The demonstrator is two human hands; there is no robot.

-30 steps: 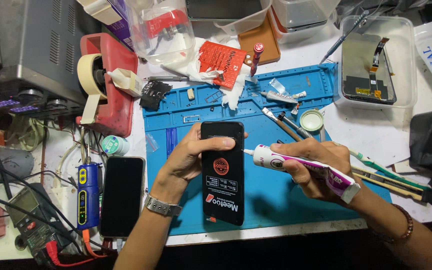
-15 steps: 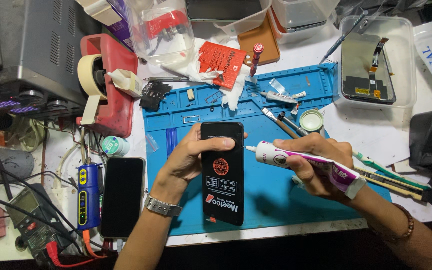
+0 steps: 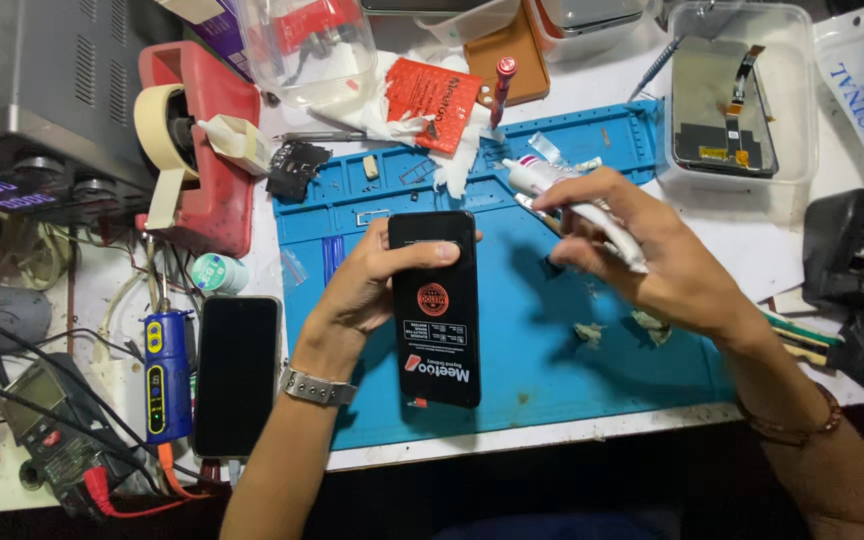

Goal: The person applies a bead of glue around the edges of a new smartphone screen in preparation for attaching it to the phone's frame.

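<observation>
The black phone (image 3: 436,305) is lying flat and lengthwise on the blue work mat (image 3: 572,370), near the mat's left-middle, its dark face carrying a round red sticker and a few small labels. The left hand (image 3: 367,290) is gripping it from the left side, thumb stretching across the upper face and the fingers curling around the top and left edge, so the hand is clamping the phone in place. A metal watch (image 3: 318,388) is sitting on that wrist.

Over to the right, the right hand (image 3: 652,255) is hovering above the mat, just beside the phone's top right corner, fingers bunching around a white tube (image 3: 562,190). The tube's capped tip is pointing up and left, over the mat's upper part, clear of the phone. Whether the tip is touching anything, I cannot tell.

Small grey scraps (image 3: 617,328) are lying on the mat below the right hand. Another dark phone (image 3: 237,375) is resting off the mat to the left, next to a blue handheld tool (image 3: 167,375). A roll of tape (image 3: 162,135) is sitting on a red holder at upper left, and a clear tray (image 3: 802,150) with a screen part is standing at upper right. A red-handled screwdriver (image 3: 500,85) is lying near the mat's top edge.
</observation>
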